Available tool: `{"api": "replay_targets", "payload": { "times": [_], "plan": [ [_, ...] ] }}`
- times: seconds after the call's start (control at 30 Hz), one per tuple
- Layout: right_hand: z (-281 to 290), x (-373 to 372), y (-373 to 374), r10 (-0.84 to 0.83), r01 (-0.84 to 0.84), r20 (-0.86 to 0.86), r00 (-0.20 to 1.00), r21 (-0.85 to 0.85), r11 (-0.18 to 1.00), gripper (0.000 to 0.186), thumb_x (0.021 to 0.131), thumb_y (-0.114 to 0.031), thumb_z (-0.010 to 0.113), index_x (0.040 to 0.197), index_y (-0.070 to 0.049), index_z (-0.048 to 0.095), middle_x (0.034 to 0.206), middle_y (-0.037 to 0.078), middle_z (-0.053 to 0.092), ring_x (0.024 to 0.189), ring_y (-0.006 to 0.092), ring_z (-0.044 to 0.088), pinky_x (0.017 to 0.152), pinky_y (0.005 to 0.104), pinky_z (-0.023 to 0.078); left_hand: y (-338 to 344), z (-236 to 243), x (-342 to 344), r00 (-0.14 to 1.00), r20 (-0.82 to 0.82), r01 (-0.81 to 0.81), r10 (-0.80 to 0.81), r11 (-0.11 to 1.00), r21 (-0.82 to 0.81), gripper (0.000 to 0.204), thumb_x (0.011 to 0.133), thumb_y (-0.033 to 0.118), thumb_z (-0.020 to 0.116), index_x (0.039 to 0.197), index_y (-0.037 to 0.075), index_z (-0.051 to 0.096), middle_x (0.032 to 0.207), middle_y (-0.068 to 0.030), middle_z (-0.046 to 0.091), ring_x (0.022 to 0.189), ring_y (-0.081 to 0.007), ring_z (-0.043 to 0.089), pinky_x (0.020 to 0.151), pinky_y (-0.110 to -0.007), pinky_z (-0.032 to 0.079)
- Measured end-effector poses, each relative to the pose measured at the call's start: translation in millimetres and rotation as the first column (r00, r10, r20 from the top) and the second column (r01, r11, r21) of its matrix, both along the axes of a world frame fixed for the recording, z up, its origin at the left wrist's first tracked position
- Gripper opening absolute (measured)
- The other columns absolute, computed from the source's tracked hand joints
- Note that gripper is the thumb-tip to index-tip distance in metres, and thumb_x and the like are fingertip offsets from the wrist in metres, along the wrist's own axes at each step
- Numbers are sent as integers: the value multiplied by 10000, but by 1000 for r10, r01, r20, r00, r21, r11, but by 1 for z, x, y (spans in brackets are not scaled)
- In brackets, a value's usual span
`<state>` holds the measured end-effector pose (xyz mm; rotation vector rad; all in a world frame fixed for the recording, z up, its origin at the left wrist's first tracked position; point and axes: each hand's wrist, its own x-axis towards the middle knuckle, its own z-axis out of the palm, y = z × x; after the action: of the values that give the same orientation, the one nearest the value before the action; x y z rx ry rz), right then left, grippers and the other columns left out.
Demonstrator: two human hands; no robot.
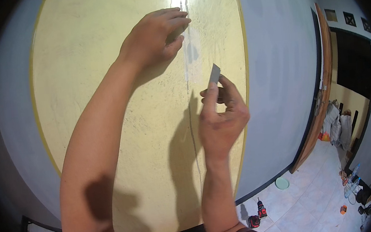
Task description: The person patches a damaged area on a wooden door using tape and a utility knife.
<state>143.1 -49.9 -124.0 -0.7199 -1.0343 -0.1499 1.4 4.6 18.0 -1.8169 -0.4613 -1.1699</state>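
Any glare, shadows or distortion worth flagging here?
Head view: bright glare at the top of the yellow panel; head view: a dark shadow on it, left of the right hand; head view: fisheye bowing of the wooden door, with blackened corners.

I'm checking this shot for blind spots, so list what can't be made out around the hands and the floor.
All in the head view:
- Lower end of the grey slant-tipped strip: covered by the thumb and fingers of the right hand.
- Palm of the left hand: turned away, toward the yellow panel.
- Top of that panel: cut off by the upper edge.
- Floor clutter at far right: too small to identify fully.
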Motion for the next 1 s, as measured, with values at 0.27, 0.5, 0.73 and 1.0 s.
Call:
{"api": "replay_targets", "payload": {
  "times": [0.27, 0.5, 0.73, 1.0],
  "plan": [
    [45, 82, 20, 16, -81, 407, 913, 142, 986, 177, 964, -32, 673, 1126, 29, 712, 846, 211, 756, 739, 318, 752, 706, 410, 567, -6, -10, -2, 993, 9, -121, 120, 992, 34, 483, 958, 222, 694, 1433, 136, 676, 1542, -58, 622, 1493, -288, 501, 1254, -449, 407],
    [74, 86, 11, 131, -176, 548, 826, 29, 984, 133, 920, -83, 692, 913, 49, 683, 800, 250, 716, 742, 417, 718, 709, 446, 562, -19, -20, 7, 990, 29, -138, 138, 990, -27, 515, 947, 287, 715, 1447, 169, 676, 1573, -50, 599, 1520, -300, 471, 1280, -479, 359],
    [63, 78, 13, 336, -336, 340, 878, -60, 940, 181, 924, -101, 684, 875, 68, 725, 735, 193, 730, 667, 261, 721, 683, 389, 569, -21, -33, 6, 979, 59, -192, 194, 981, -39, 458, 975, 249, 666, 1430, 201, 697, 1605, -40, 568, 1535, -295, 450, 1288, -476, 337],
    [71, 41, 44, 395, -415, 235, 888, 40, 909, 221, 863, -83, 651, 725, 89, 642, 560, 184, 620, 497, 210, 620, 530, 363, 504, -13, -30, 2, 975, 29, -221, 221, 975, 17, 436, 991, 253, 637, 1418, 205, 710, 1596, -40, 577, 1536, -291, 449, 1290, -478, 334]
  ]
}}
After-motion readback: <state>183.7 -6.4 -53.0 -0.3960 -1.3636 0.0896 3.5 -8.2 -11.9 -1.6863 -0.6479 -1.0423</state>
